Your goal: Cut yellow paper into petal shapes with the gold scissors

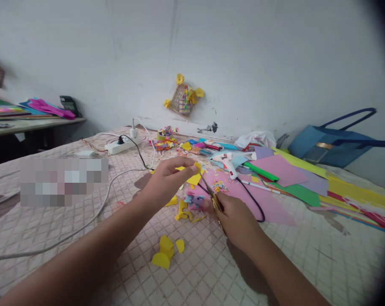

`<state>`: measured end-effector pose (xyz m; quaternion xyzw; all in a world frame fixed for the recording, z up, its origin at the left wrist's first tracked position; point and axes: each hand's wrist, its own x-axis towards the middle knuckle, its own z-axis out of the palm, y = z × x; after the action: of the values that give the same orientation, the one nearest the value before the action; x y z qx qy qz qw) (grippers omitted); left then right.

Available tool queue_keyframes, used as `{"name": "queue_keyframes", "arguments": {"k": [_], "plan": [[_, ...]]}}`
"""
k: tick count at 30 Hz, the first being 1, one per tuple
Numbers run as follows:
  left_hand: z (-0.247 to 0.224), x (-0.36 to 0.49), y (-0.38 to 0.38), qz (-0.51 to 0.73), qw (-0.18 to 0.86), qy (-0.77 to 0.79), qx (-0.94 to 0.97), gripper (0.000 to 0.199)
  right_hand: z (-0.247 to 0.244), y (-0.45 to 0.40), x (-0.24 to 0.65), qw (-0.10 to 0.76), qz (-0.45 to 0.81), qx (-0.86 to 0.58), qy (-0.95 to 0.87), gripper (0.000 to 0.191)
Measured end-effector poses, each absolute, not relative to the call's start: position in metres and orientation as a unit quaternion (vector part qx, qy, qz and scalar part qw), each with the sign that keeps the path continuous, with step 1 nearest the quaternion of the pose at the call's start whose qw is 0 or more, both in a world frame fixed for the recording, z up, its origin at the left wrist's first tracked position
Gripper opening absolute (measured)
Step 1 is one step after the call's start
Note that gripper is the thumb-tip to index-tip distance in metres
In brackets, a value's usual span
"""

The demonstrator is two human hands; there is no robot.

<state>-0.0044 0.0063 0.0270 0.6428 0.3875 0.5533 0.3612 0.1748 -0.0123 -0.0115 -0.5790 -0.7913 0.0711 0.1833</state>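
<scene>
I think I was in the middle of cutting a little bit of yellow paper [197,167]. My left hand [171,174] held it up above the checked cloth [131,272], with the thumb and fingers pinched together on it. The fingers of my right hand [238,219] were curled around the gold scissors [215,203], and the blades [205,182] pointed up at the paper. I couldn't tell how wide apart the blades were. To me, the next snip called for a steady pinch, with my fingertips kept away from the blades. Some round yellow pieces [165,248] lay closer to me.
</scene>
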Motion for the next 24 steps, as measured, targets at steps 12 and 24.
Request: {"name": "queue_keyframes", "arguments": {"k": [12, 24], "plan": [[0.030, -0.004, -0.003, 0.529, 0.439, 0.348, 0.638, 0.012, -0.011, -0.021, 0.177, 0.373, 0.284, -0.503, -0.726, 0.040], [0.025, 0.005, -0.014, 0.507, 0.456, 0.333, 0.651, 0.017, -0.002, -0.032, 0.174, 0.359, 0.238, -0.446, -0.784, 0.031]]}}
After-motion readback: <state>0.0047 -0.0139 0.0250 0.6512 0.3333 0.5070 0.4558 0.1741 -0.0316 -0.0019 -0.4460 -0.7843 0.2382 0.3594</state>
